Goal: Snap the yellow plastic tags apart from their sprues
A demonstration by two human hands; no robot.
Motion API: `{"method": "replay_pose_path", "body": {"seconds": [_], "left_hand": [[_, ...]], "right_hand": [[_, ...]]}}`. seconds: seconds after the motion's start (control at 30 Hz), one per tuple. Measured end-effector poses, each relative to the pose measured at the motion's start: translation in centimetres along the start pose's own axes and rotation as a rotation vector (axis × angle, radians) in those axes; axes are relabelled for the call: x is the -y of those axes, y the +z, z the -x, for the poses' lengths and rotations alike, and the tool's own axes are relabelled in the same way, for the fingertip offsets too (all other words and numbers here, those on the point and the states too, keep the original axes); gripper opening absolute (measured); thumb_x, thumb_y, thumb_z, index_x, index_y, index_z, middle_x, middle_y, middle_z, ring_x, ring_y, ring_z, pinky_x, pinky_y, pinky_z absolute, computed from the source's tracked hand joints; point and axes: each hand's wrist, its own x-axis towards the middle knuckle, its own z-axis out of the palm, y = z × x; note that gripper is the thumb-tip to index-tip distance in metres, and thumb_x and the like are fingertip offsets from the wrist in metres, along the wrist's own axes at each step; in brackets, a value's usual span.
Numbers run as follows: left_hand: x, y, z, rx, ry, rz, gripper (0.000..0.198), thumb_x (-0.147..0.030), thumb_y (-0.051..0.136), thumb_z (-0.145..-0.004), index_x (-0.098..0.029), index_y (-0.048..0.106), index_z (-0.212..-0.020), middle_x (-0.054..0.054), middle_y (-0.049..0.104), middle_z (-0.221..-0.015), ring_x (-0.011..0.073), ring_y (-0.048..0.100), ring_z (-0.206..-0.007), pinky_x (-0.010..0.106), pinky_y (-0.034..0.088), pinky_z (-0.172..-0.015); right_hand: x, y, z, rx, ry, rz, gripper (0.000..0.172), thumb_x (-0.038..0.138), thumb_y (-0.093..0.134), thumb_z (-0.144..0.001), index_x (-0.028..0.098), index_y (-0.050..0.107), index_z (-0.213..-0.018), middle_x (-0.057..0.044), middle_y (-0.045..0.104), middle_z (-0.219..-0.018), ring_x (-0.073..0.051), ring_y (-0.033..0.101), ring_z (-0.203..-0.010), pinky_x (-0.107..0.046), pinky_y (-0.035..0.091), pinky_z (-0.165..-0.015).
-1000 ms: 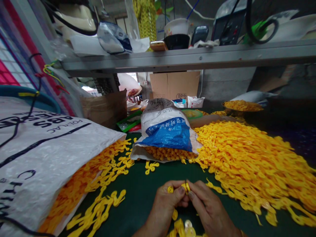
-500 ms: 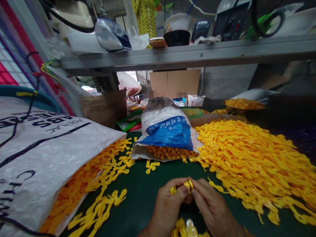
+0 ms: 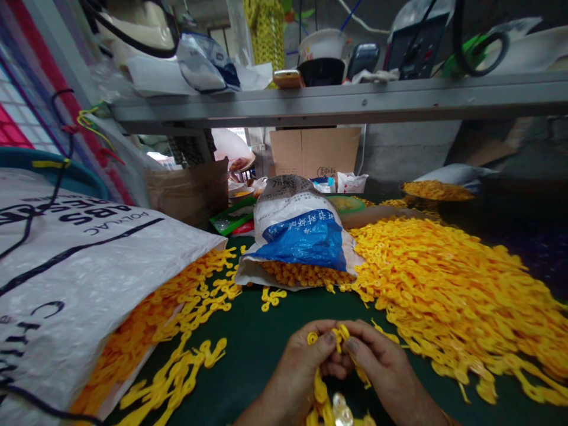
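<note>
grey metal shelf (image 3: 337, 100) overhead | gold phone (image 3: 288, 78) on it | cardboard box (image 3: 314, 152) behind | white woven sack (image 3: 89, 266) left

A dark green worktable (image 3: 261, 349) bears yellow plastic links (image 3: 444, 296), a white sack (image 3: 89, 278) and a blue-printed sack (image 3: 302, 236).

Logged from my remote seat: grey metal shelf (image 3: 337, 100) overhead, cardboard carton (image 3: 314, 152) against concrete wall (image 3: 408, 151) beyond, pink-framed wire grille (image 3: 18, 124) left; dim indoor light.

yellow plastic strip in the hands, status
Left hand and right hand pinching yellow plastic strip at the fingertips. Heap of loose yellow strips just past right hand. Nothing lying over the hands.
</note>
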Motion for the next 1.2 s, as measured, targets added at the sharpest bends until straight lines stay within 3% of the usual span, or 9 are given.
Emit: {"method": "replay_pose_path", "body": {"seconds": [0.1, 0.17, 0.4, 0.67, 0.9, 0.97, 1.1, 1.2], "left_hand": [[-0.4, 0.15, -0.03, -0.052, 0.017, 0.04, 0.026, -0.026, 0.07, -0.076, -0.01, 0.063, -0.096, 0.003, 0.064, -0.064, 0.0115, 0.06, -0.054, 0.021, 0.049, -0.053], [-0.5, 0.14, -0.09, -0.052, 0.032, 0.059, 0.023, -0.025, 0.069, -0.077, -0.012, 0.061, -0.094, 0.004, 0.065, -0.066, 0.0121, 0.061, -0.054, 0.023, 0.051, -0.055], [-0.46, 0.05, 0.04, -0.07, 0.043, 0.078, 0.028, -0.022, 0.073, -0.075, -0.01, 0.061, -0.097, 0.009, 0.069, -0.086, 0.0148, 0.066, -0.068, 0.028, 0.054, -0.069], [-0.31, -0.15, -0.07, -0.118, 0.06, 0.054, 0.036, -0.025, 0.078, -0.07, -0.01, 0.064, -0.099, 0.01, 0.071, -0.085, 0.0156, 0.066, -0.068, 0.028, 0.055, -0.068], [-0.08, -0.37, -0.24, -0.127, 0.077, 0.059, 0.04, -0.025, 0.08, -0.067, -0.009, 0.065, -0.1, 0.011, 0.071, -0.087, 0.0172, 0.067, -0.074, 0.03, 0.055, -0.072], [-0.13, -0.42, -0.24, -0.114, 0.064, 0.057, 0.039, -0.023, 0.081, -0.065, -0.01, 0.065, -0.098, 0.009, 0.071, -0.085, 0.0161, 0.067, -0.07, 0.029, 0.055, -0.071], [-0.36, -0.57, -0.23, -0.129, 0.015, 0.031, 0.035, -0.023, 0.078, -0.07, -0.009, 0.064, -0.098, 0.009, 0.071, -0.075, 0.0144, 0.066, -0.063, 0.027, 0.054, -0.068], [-0.41, -0.74, -0.24, -0.093, -0.001, 0.035, 0.034, -0.023, 0.075, -0.073, -0.009, 0.064, -0.102, 0.009, 0.071, -0.079, 0.0149, 0.067, -0.066, 0.025, 0.054, -0.065]], "right_hand": [[0.06, 0.02, -0.15, -0.03, 0.182, -0.212, 0.028, 0.04, 0.054, -0.088, 0.021, 0.065, -0.105, -0.002, 0.067, -0.077, -0.016, 0.063, -0.068, -0.026, 0.052, -0.064], [0.04, 0.17, -0.21, -0.029, 0.2, -0.233, 0.028, 0.041, 0.056, -0.086, 0.02, 0.066, -0.104, -0.002, 0.067, -0.076, -0.016, 0.062, -0.067, -0.026, 0.051, -0.063], [0.0, 0.36, -0.1, 0.008, 0.045, -0.066, 0.022, 0.033, 0.053, -0.09, 0.026, 0.067, -0.107, 0.001, 0.061, -0.084, -0.014, 0.06, -0.074, -0.022, 0.048, -0.067], [-0.41, 0.35, -0.09, 0.016, 0.022, 0.025, 0.023, 0.032, 0.05, -0.092, 0.027, 0.065, -0.109, 0.001, 0.058, -0.082, -0.014, 0.06, -0.074, -0.022, 0.048, -0.066], [0.12, 0.15, 0.15, 0.024, -0.136, 0.166, 0.024, 0.028, 0.049, -0.092, 0.025, 0.064, -0.112, -0.001, 0.061, -0.087, -0.016, 0.06, -0.083, -0.024, 0.047, -0.076], [0.14, 0.08, 0.09, 0.042, -0.112, 0.13, 0.024, 0.029, 0.05, -0.092, 0.025, 0.065, -0.11, -0.001, 0.061, -0.086, -0.016, 0.061, -0.082, -0.025, 0.048, -0.075], [-0.06, -0.14, -0.32, 0.011, 0.086, -0.095, 0.024, 0.033, 0.053, -0.09, 0.024, 0.064, -0.11, 0.0, 0.064, -0.079, -0.016, 0.063, -0.071, -0.025, 0.051, -0.066], [-0.01, -0.35, -0.63, -0.027, 0.136, -0.181, 0.025, 0.034, 0.056, -0.088, 0.023, 0.064, -0.109, -0.002, 0.066, -0.086, -0.018, 0.064, -0.075, -0.027, 0.052, -0.068]]}}
